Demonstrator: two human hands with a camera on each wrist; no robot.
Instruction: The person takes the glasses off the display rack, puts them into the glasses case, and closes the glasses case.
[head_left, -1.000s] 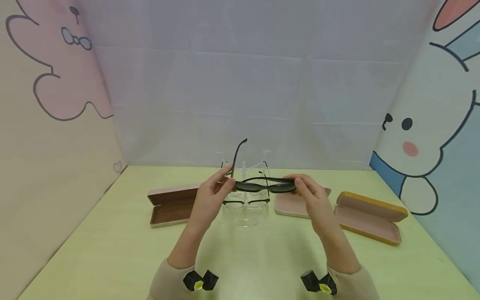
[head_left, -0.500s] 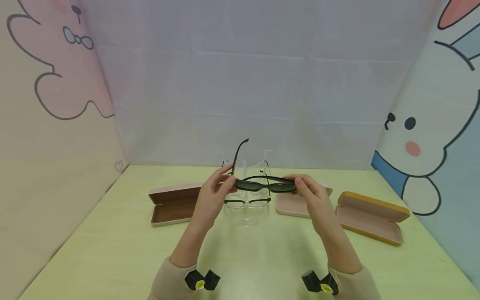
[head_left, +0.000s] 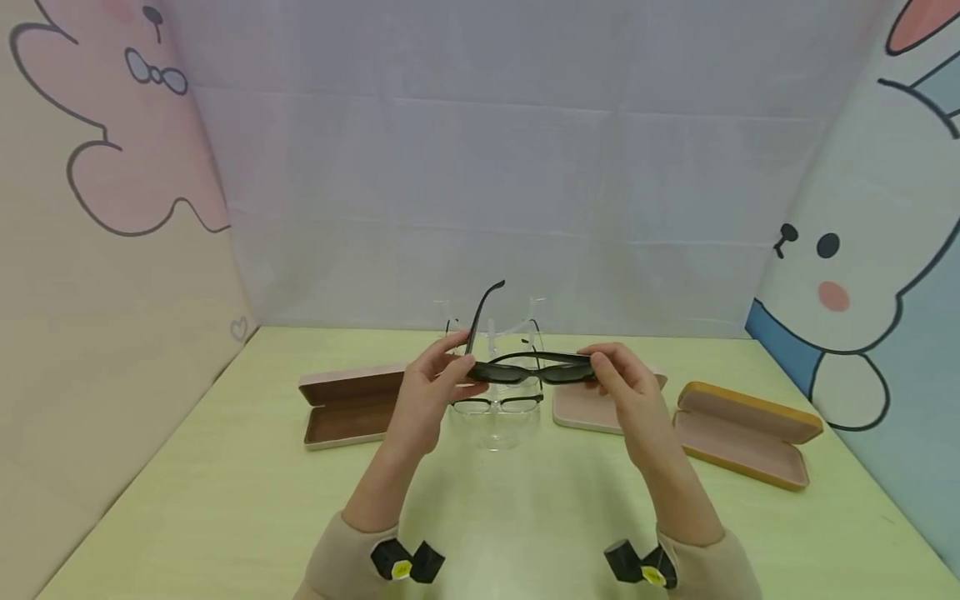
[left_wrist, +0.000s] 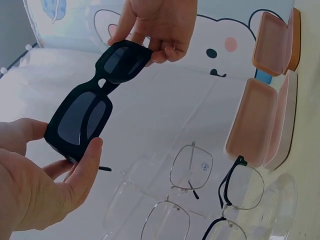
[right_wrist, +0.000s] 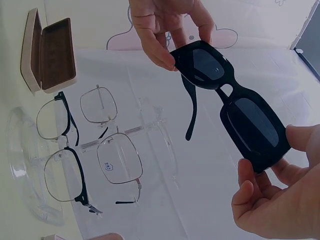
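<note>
Black sunglasses [head_left: 501, 372] with dark lenses are held up in front of a clear glasses stand [head_left: 498, 443]. My left hand [head_left: 422, 404] pinches their left end between thumb and fingers, and my right hand [head_left: 636, 398] pinches the right end. The left temple arm [head_left: 482, 312] sticks out away from me; the right one [head_left: 536, 356] lies folded in behind the lenses. Behind them the stand carries half-rim glasses [right_wrist: 81, 175] with a black brow and, higher up, thin wire-rimmed glasses [right_wrist: 141, 162]. The sunglasses and hands partly cover the stand in the head view.
An open case [head_left: 347, 423] with a brown lining lies to the left on the pale green table [head_left: 225, 500]. To the right are a pink case [head_left: 585, 412], partly behind my right hand, and an open yellow case [head_left: 742, 450]. Printed cloth walls enclose the back and sides.
Both hands keep their grip on the sunglasses. The left temple arm's tip has leaned slightly to the right, and the view has shifted a little.
</note>
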